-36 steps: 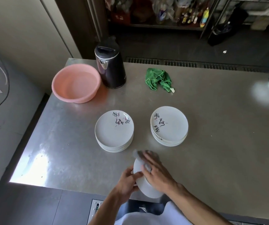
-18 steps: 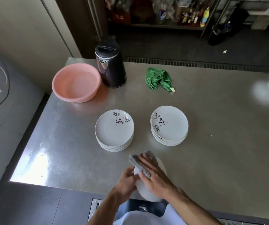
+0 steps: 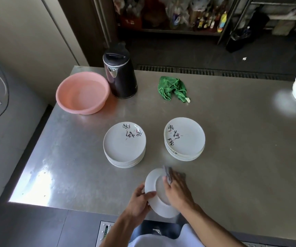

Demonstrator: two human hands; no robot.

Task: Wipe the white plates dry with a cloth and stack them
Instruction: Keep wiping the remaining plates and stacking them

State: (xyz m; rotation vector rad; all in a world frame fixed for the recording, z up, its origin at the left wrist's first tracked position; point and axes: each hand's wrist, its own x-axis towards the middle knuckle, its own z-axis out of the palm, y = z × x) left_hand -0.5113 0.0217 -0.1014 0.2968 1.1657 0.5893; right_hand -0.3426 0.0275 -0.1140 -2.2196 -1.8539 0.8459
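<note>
Steel counter (image 3: 232, 157) | left stack (image 3: 124, 142), right stack (image 3: 184, 138) | pink basin (image 3: 83, 110), green rag (image 3: 173, 87) | shelving behind (image 3: 179, 31)

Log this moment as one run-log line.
phase: wiping | left hand: grips plate rim | right hand: holds grey cloth against plate | left stack, right stack: on table, untouched

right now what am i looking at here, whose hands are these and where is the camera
No machine here: a person's two bare hands, filmed by one camera worn on the head, looking down. The left hand grips a white plate by its rim, above the near edge of the steel table; the right hand holds a grey cloth against it. Further back sit a left stack and a right stack of white plates, a pink basin, a black kettle and a crumpled green cloth.
</note>
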